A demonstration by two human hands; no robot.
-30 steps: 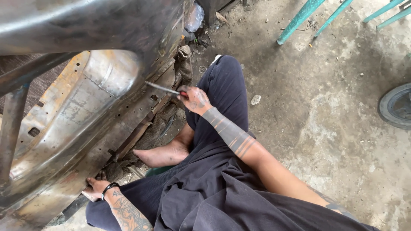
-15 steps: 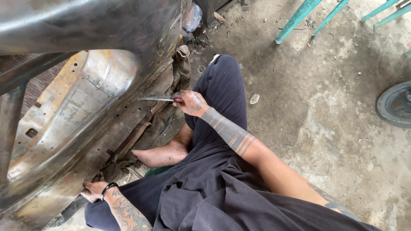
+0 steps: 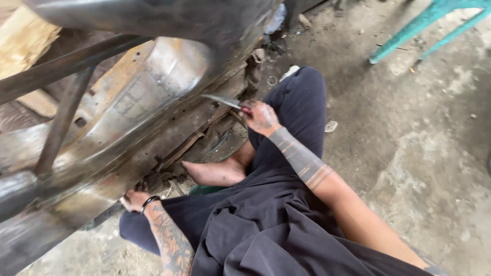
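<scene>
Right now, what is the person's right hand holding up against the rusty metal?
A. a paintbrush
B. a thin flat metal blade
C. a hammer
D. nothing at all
B: the right hand grips a thin flat metal blade whose tip points at the rusty metal body, while the left hand rests low on the body's bottom edge.

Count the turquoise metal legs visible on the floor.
2. Both stand at the upper right on the concrete floor: the nearer turquoise leg and the farther turquoise leg beside it. Others may lie outside the frame.
</scene>
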